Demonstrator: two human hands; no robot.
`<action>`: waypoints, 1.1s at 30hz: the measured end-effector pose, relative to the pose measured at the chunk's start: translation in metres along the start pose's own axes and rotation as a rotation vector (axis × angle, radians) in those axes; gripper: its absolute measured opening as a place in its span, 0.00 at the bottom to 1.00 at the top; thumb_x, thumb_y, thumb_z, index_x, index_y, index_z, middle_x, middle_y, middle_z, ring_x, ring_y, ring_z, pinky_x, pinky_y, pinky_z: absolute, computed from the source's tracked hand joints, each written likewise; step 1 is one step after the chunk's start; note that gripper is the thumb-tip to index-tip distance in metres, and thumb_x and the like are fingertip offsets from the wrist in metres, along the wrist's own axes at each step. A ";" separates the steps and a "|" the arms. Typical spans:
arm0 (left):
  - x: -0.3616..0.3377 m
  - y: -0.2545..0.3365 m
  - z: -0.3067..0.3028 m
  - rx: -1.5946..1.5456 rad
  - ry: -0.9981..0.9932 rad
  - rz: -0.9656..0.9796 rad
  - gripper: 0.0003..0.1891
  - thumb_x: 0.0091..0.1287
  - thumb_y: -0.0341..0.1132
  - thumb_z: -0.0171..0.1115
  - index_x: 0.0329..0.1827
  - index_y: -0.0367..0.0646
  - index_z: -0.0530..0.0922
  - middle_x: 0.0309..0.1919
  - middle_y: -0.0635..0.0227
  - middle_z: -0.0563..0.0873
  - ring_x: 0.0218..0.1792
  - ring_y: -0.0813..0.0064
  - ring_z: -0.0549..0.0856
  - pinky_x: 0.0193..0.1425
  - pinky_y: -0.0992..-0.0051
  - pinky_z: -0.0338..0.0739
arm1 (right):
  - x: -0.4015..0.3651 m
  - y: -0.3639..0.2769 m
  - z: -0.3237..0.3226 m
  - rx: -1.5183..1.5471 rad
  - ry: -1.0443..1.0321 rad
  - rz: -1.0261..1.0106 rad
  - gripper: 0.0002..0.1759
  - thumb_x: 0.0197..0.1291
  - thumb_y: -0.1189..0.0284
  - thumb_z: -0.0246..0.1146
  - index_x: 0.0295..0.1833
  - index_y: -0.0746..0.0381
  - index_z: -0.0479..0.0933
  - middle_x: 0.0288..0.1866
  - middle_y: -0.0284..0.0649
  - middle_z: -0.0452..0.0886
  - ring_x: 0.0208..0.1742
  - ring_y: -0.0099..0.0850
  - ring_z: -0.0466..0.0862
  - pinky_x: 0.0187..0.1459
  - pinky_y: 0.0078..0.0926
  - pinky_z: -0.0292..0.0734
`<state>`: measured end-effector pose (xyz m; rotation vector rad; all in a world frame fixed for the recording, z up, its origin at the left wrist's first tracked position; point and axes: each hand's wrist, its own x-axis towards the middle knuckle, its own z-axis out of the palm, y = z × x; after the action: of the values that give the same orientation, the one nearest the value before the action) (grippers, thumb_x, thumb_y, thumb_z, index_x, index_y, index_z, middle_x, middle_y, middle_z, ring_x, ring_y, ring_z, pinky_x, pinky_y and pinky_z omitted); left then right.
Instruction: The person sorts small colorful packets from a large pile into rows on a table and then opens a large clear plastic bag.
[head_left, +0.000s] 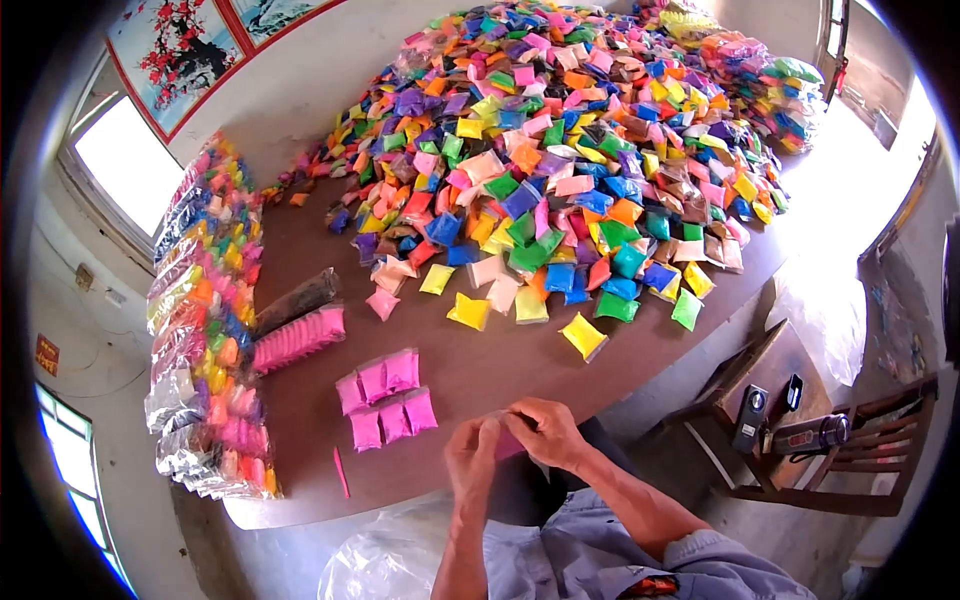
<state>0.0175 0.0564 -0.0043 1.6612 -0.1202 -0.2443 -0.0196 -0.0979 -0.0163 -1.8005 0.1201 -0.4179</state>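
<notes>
Both hands pinch one small pink packet [507, 444] between them; the left hand [470, 456] is closed on its near end, the right hand [548, 430] curls over its top; fingers hide most of it. It is held at the near edge of the table [480, 375]; six pink packets [385, 400] lie in two rows just left, a pink stick [341, 472] near them; the mixed pile [560, 170] lies well beyond. At that edge, a loosened pinch could drop the packet floorward; a hard squeeze might split it.
</notes>
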 end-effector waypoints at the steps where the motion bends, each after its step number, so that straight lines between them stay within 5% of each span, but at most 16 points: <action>1: 0.001 0.000 0.000 -0.001 0.003 0.002 0.14 0.77 0.38 0.68 0.49 0.32 0.87 0.37 0.71 0.89 0.40 0.83 0.83 0.47 0.77 0.78 | 0.001 0.001 -0.001 -0.016 -0.010 -0.005 0.10 0.70 0.67 0.67 0.46 0.63 0.84 0.39 0.50 0.86 0.40 0.51 0.87 0.40 0.40 0.81; 10: 0.004 -0.008 -0.002 0.113 0.064 0.034 0.15 0.76 0.38 0.67 0.49 0.31 0.88 0.38 0.64 0.91 0.42 0.78 0.85 0.49 0.74 0.80 | 0.002 -0.005 0.000 -0.063 0.001 -0.012 0.11 0.71 0.67 0.66 0.44 0.65 0.84 0.38 0.51 0.86 0.38 0.50 0.88 0.38 0.39 0.81; 12: 0.004 -0.004 0.002 0.120 0.081 0.070 0.14 0.79 0.40 0.66 0.41 0.36 0.87 0.32 0.79 0.83 0.35 0.86 0.76 0.37 0.79 0.71 | 0.001 0.002 0.004 -0.077 0.010 -0.016 0.11 0.72 0.67 0.66 0.44 0.65 0.84 0.37 0.51 0.86 0.37 0.50 0.88 0.38 0.39 0.81; 18: 0.000 0.004 0.006 0.049 0.033 0.139 0.19 0.80 0.41 0.64 0.30 0.41 0.74 0.26 0.80 0.68 0.32 0.85 0.65 0.31 0.73 0.62 | 0.001 -0.002 0.006 -0.107 0.126 0.037 0.12 0.73 0.66 0.65 0.43 0.65 0.83 0.36 0.53 0.85 0.35 0.49 0.88 0.36 0.41 0.80; 20: 0.001 -0.004 0.003 0.094 0.047 0.143 0.18 0.79 0.41 0.64 0.32 0.37 0.77 0.25 0.76 0.72 0.32 0.84 0.68 0.32 0.72 0.66 | 0.001 0.002 0.009 -0.152 0.098 0.018 0.14 0.75 0.65 0.64 0.44 0.66 0.82 0.33 0.50 0.83 0.30 0.34 0.82 0.33 0.33 0.77; 25: 0.002 -0.006 0.000 0.160 0.078 0.188 0.20 0.78 0.42 0.64 0.33 0.33 0.78 0.23 0.71 0.75 0.31 0.82 0.71 0.32 0.70 0.69 | 0.002 0.003 0.015 -0.165 0.152 -0.036 0.15 0.75 0.64 0.64 0.42 0.66 0.81 0.31 0.51 0.81 0.28 0.37 0.79 0.32 0.35 0.75; 28: 0.002 -0.009 0.001 0.090 0.043 0.207 0.21 0.79 0.45 0.64 0.32 0.37 0.76 0.25 0.77 0.71 0.31 0.83 0.68 0.31 0.71 0.65 | 0.000 0.006 0.018 -0.176 0.213 -0.039 0.15 0.75 0.63 0.64 0.41 0.66 0.80 0.30 0.52 0.80 0.27 0.41 0.78 0.32 0.36 0.75; 31: 0.000 -0.007 0.000 0.089 -0.039 0.123 0.21 0.78 0.46 0.65 0.36 0.35 0.79 0.24 0.67 0.74 0.31 0.79 0.70 0.33 0.68 0.69 | 0.002 0.009 0.021 -0.201 0.276 -0.045 0.16 0.75 0.63 0.64 0.42 0.66 0.80 0.30 0.54 0.79 0.27 0.44 0.77 0.32 0.37 0.75; 33: 0.002 -0.007 0.001 0.213 -0.007 0.255 0.20 0.77 0.45 0.65 0.37 0.34 0.80 0.24 0.57 0.75 0.30 0.74 0.72 0.35 0.64 0.72 | 0.002 0.013 0.023 -0.211 0.302 -0.057 0.16 0.75 0.63 0.64 0.42 0.66 0.80 0.30 0.55 0.78 0.27 0.45 0.77 0.32 0.37 0.75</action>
<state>0.0188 0.0557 -0.0112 1.8355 -0.3709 -0.0443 -0.0087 -0.0810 -0.0329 -1.9399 0.3346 -0.7401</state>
